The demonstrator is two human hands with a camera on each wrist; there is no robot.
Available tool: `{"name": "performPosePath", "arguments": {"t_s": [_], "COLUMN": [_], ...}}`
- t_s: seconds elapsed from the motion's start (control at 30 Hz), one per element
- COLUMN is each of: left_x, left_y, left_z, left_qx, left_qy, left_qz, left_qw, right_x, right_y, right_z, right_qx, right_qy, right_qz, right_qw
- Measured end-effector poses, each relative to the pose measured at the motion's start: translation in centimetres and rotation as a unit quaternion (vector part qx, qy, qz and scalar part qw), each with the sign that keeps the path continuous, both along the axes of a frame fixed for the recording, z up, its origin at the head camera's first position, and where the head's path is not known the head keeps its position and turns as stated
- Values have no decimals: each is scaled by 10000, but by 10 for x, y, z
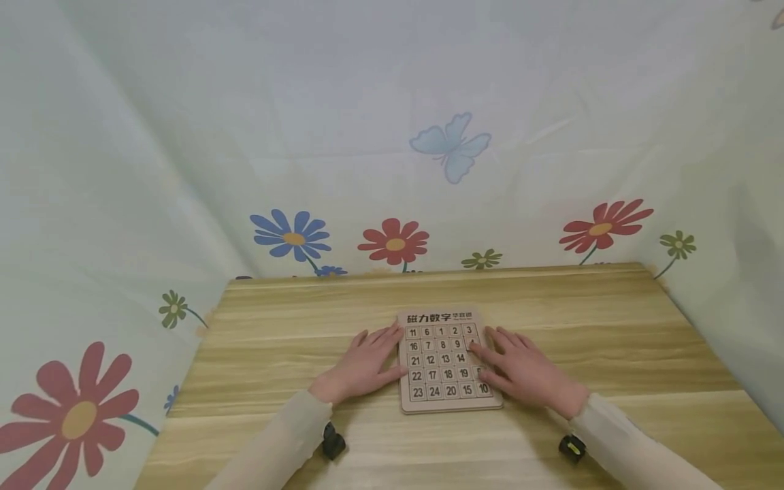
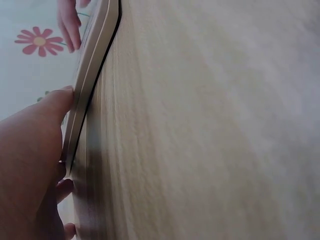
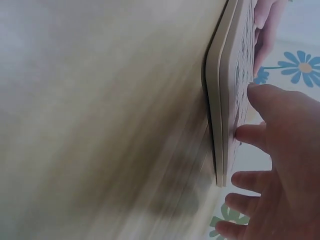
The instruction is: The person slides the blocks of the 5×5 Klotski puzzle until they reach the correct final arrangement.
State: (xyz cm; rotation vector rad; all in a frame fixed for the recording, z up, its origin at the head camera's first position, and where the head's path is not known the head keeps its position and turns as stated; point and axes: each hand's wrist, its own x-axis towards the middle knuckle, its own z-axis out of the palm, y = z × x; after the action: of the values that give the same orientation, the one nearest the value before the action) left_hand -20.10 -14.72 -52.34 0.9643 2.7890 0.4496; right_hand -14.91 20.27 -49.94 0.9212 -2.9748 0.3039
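Observation:
A number slide puzzle point(image 1: 451, 406) with numbered square tiles lies flat on the wooden table. My left hand point(image 1: 363, 367) rests along the puzzle's left edge, thumb and fingers extended. In the left wrist view its thumb point(image 2: 60, 101) touches the side of the frame. My right hand point(image 1: 531, 373) reaches in over the right edge. Its index fingertip is on the tile marked 4, and the thumb partly covers a tile below. Between those two tiles, an empty slot shows beside tile 14 point(image 1: 461, 358). The other right fingers point(image 3: 245, 182) stretch past the puzzle's right side.
The wooden table point(image 1: 294, 327) extends around the puzzle on all sides. Behind it hangs a pale cloth point(image 1: 343, 136) printed with flowers and a butterfly. A small black device point(image 1: 333, 442) sits at the left wrist, and another black device point(image 1: 572, 448) at the right.

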Motion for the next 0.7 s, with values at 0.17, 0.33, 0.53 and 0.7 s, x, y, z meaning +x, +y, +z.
{"name": "performPosePath", "arguments": {"t_s": [0.17,0.33,0.53,0.7], "left_x": [1,1,1,1], "left_y": [0,0,0,0], "left_z": [2,3,3,-1], "left_qx": [1,31,-11,80], "left_qy": [17,81,80,99], "left_qz": [-17,-3,-6,-42], "left_qw": [10000,10000,10000,9999], "right_x": [15,29,29,21], "right_y": [7,13,14,13], "right_z": [-1,-2,-1,-1], "right_qx": [192,154,65,-28], "right_qy": [-95,-159,-82,68], "right_qz": [206,210,209,296], "right_qw": [9996,9995,9997,9995]}}
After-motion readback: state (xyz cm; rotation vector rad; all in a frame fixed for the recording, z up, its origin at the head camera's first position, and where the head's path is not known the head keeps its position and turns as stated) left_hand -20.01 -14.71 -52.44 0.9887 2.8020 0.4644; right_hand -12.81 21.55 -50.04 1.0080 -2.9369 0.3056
